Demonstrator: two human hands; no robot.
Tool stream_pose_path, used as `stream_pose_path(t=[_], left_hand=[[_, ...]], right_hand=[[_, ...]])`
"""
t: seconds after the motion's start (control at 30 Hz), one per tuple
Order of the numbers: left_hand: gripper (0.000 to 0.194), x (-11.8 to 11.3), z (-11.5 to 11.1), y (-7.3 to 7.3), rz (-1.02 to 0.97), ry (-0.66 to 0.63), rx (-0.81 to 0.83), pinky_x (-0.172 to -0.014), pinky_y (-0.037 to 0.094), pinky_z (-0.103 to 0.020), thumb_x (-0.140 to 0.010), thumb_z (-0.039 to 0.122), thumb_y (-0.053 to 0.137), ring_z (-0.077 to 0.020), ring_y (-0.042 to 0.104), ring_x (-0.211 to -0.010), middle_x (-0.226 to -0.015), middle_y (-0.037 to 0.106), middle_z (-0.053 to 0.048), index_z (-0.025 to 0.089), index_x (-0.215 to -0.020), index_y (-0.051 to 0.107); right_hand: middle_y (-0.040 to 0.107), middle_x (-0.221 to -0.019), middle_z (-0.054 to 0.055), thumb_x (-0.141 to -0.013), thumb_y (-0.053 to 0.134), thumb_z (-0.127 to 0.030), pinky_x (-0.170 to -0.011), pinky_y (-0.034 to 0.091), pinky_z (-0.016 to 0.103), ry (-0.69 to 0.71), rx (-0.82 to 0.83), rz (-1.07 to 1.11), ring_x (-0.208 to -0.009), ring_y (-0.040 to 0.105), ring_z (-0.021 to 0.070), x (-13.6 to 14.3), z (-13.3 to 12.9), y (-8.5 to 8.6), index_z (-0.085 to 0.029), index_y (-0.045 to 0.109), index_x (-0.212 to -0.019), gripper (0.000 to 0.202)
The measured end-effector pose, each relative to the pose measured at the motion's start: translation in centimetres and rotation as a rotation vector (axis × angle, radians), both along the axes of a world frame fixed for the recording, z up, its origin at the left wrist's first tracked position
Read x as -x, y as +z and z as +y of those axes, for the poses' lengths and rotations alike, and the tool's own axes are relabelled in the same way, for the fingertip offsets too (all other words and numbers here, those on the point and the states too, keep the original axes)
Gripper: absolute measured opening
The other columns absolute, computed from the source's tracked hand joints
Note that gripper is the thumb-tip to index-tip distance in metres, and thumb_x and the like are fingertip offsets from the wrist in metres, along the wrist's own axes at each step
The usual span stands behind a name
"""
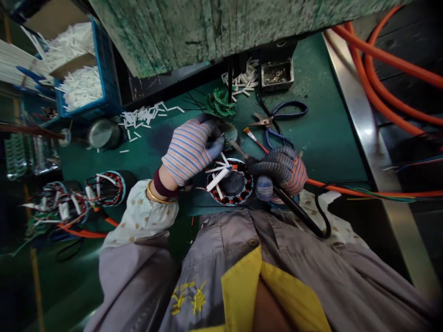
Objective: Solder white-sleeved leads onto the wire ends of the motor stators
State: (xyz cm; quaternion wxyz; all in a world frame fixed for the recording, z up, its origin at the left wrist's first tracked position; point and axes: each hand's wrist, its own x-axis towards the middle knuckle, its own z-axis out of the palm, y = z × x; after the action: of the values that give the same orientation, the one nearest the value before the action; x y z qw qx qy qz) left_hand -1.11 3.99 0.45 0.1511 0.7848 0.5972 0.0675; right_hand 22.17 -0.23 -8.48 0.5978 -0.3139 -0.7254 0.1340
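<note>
My right hand, in a striped glove with dark coated fingers, grips a soldering iron. Its metal tip points up and left, close to a small round container. Beside that container is my left hand, gloved alike, its fingers bent and drawn together; whatever they pinch is hidden. Just below the hands, at the bench's near edge, a motor stator wound with copper wire lies flat. White sleeves and leads stick up over its left side.
Pliers and a brush lie right of the hands. Loose white tubes and green slotted pieces are behind. A blue bin holds more tubes. More stators stand left; an orange hose loops right.
</note>
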Motion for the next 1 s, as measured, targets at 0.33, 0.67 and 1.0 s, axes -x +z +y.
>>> stream_pose_path(t=[0.33, 0.67, 1.0], left_hand=[[0.015, -0.6, -1.7, -1.0, -0.153, 0.059, -0.155, -0.091, 0.063, -0.050, -0.106, 0.037, 0.063, -0.0287, 0.073, -0.103, -0.112, 0.076, -0.009, 0.028, -0.097, 0.071], [0.014, -0.2, -1.8, -2.0, -0.266, 0.080, -0.171, -0.093, 0.065, -0.052, -0.103, 0.041, 0.069, -0.0299, 0.073, -0.100, -0.104, 0.076, -0.007, 0.030, -0.095, 0.072], [0.025, 1.0, 0.8, -2.4, -0.194, 0.051, -0.099, -0.089, 0.062, -0.052, -0.087, 0.042, 0.083, -0.0324, 0.068, -0.086, -0.082, 0.066, -0.007, 0.029, -0.080, 0.063]], right_hand=[[0.062, -0.068, 0.000, -0.113, 0.047, -0.047, -0.064, 0.044, 0.038, -0.065, -0.010, 0.017, -0.065, 0.058, 0.0187, 0.2, 0.3, 0.0, -0.029, 0.069, -0.093, 0.035], [0.063, -0.069, 0.001, -0.113, 0.044, -0.045, -0.069, 0.048, 0.038, -0.031, 0.035, -0.075, -0.070, 0.061, 0.0206, -0.1, 0.2, 0.5, -0.031, 0.070, -0.096, 0.034], [0.063, -0.069, 0.001, -0.112, 0.046, -0.041, -0.067, 0.046, 0.036, -0.045, -0.006, -0.074, -0.069, 0.061, 0.0198, 0.1, 0.4, 0.4, -0.029, 0.069, -0.096, 0.030]])
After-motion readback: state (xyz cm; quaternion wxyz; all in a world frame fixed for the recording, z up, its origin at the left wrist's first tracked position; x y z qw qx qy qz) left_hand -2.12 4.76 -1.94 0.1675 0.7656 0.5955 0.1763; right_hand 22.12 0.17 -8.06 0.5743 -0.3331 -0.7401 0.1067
